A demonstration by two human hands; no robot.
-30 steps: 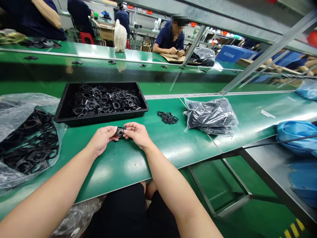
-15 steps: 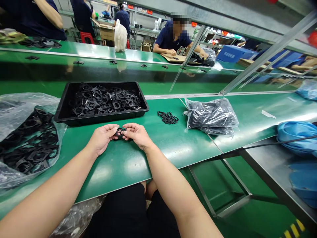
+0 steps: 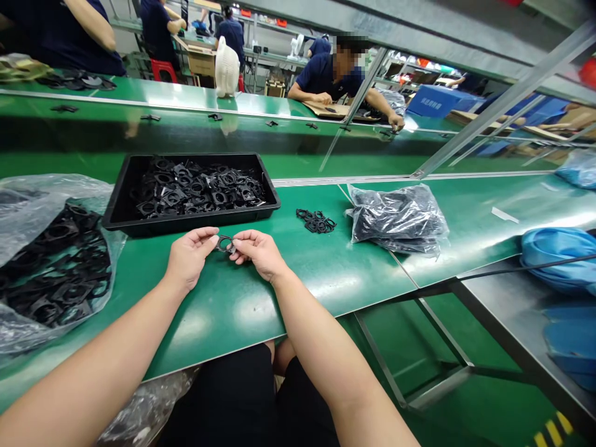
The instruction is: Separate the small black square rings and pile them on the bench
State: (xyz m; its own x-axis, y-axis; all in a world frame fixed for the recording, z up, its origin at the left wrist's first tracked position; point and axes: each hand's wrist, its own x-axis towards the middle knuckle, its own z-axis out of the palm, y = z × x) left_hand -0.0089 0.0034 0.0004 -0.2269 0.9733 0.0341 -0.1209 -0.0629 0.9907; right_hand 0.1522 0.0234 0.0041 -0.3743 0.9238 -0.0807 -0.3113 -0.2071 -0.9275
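Between my two hands is a small black plastic ring-shaped part (image 3: 224,244), its round opening facing me. My left hand (image 3: 190,256) pinches its left edge between thumb and index finger. On the other side, my right hand (image 3: 259,253) has thumb and fingers closed on the right end, covering part of it. Just beyond the hands stands a black tray (image 3: 200,221) heaped with similar black parts. To the right of my right hand lies a small pile of black rings (image 3: 317,221) on the green worktable (image 3: 223,316).
An open plastic bag (image 3: 56,267) of black parts lies at left, a filled clear bag (image 3: 395,217) at right. Beyond runs a green belt (image 3: 186,139) carrying spaced black pieces. A slanted metal post (image 3: 484,99) rises at right. A co-worker's hand (image 3: 395,121) reaches over the belt.
The part in my hands has turned so its ring opening shows, and my left fingers have shifted to its edge. Across the belt, the co-worker's arm has stretched toward the belt.
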